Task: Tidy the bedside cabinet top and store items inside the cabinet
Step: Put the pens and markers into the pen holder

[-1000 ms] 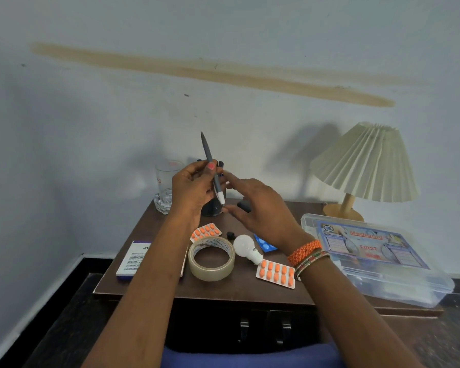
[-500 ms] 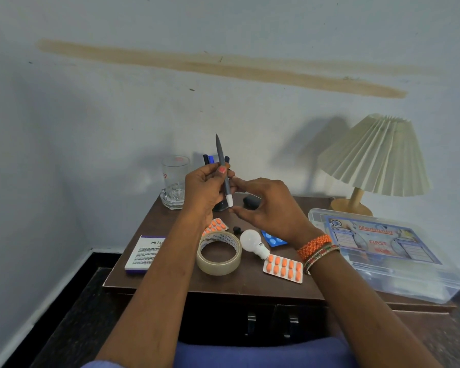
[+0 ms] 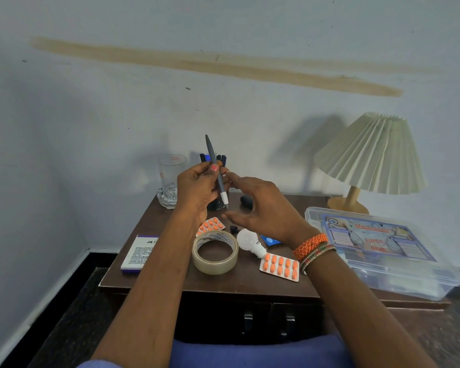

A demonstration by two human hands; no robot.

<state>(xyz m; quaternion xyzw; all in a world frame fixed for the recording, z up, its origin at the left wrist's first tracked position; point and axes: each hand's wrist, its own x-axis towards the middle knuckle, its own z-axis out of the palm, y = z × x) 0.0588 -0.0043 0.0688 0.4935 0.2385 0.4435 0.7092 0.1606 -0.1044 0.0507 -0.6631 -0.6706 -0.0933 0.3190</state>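
My left hand [image 3: 197, 187] pinches a grey pen [image 3: 215, 166] with a white tip, held nearly upright above the brown bedside cabinet [image 3: 170, 282]. My right hand [image 3: 260, 208] hovers beside it with fingers spread and relaxed, its fingertips close to the pen, holding nothing. Behind the hands a dark pen holder [image 3: 216, 205] with several pens stands on the cabinet top. On the top also lie a tape roll [image 3: 215, 264], a white bulb [image 3: 248, 241], two orange pill strips [image 3: 280, 266] [image 3: 210, 224] and a white-purple box [image 3: 137, 254].
An empty glass [image 3: 170, 181] stands at the back left. A pleated lamp [image 3: 372, 155] and a clear first-aid box [image 3: 380, 251] fill the right side. A dark oval object [image 3: 246, 201] and a blue packet [image 3: 270, 240] lie near the middle. Two cabinet door handles [image 3: 266, 320] show below.
My left hand tilted the pen a little more upright and my right hand drew closer to it. The view shifted slightly.
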